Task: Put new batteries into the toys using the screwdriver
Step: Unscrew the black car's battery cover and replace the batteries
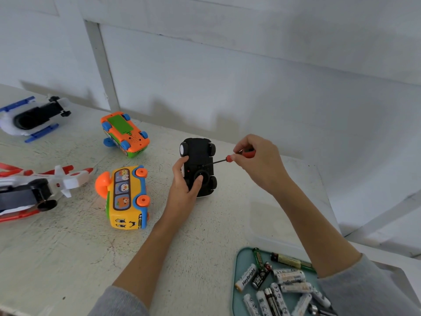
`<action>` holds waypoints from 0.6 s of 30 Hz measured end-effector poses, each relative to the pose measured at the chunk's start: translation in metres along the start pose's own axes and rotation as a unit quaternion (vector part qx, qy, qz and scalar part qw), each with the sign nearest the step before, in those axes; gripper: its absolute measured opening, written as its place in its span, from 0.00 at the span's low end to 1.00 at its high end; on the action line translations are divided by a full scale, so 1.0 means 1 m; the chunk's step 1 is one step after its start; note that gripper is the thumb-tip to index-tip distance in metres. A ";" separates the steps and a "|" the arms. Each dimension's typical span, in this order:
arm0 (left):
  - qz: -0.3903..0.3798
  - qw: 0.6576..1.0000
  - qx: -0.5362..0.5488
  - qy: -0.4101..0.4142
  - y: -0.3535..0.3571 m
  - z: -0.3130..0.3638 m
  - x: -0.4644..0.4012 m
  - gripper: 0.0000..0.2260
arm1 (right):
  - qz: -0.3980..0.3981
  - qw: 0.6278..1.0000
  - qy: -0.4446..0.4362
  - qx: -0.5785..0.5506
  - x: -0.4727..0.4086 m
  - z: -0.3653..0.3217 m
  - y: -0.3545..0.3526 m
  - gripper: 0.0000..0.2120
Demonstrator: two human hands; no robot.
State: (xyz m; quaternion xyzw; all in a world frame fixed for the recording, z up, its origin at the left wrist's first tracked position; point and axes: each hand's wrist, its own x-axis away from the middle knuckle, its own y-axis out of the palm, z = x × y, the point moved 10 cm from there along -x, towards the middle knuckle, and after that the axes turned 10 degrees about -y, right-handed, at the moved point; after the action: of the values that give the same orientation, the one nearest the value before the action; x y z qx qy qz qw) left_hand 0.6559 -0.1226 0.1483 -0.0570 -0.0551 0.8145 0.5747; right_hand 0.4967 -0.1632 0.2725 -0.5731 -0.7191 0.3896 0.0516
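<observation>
A black toy car (198, 153) lies upside down on the white table (205, 236), wheels up. My left hand (185, 186) grips its near end, thumb on the round black part of the underside. My right hand (257, 160) holds a red-handled screwdriver (237, 156), and the thin shaft points left with its tip on the car's underside. Several batteries (282, 283) lie on a pale teal tray (239, 265) at the near right, partly hidden by my right sleeve.
A yellow toy bus (127, 199) lies on its side left of the car. An orange-green toy car (124, 134) rests upside down behind it. A red-white toy plane (36, 190) and a blue-white toy (32, 117) lie at the far left. A white wall rises behind.
</observation>
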 end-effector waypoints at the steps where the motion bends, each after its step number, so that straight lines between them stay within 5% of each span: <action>1: 0.000 1.000 0.001 0.000 0.000 0.001 0.000 0.20 | -0.017 1.000 -0.004 0.005 0.000 0.000 0.003 0.04; 8: 0.004 1.000 0.006 0.001 -0.004 -0.002 -0.001 0.21 | -0.037 0.992 0.046 0.109 -0.001 0.016 0.009 0.18; 13: -0.004 1.000 0.015 0.008 -0.003 -0.002 -0.002 0.21 | -0.041 0.996 -0.061 0.059 -0.006 -0.002 0.013 0.08; 18: -0.006 1.000 0.014 0.020 -0.003 -0.003 -0.001 0.21 | -0.075 0.983 -0.168 0.005 -0.005 -0.022 0.013 0.13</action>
State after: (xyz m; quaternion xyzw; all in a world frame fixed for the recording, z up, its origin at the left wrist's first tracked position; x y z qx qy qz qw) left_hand 0.6598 -0.1226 0.1461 -0.0651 -0.0321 0.8104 0.5814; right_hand 0.5197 -0.1564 0.2819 -0.4433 -0.7565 0.4793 -0.0380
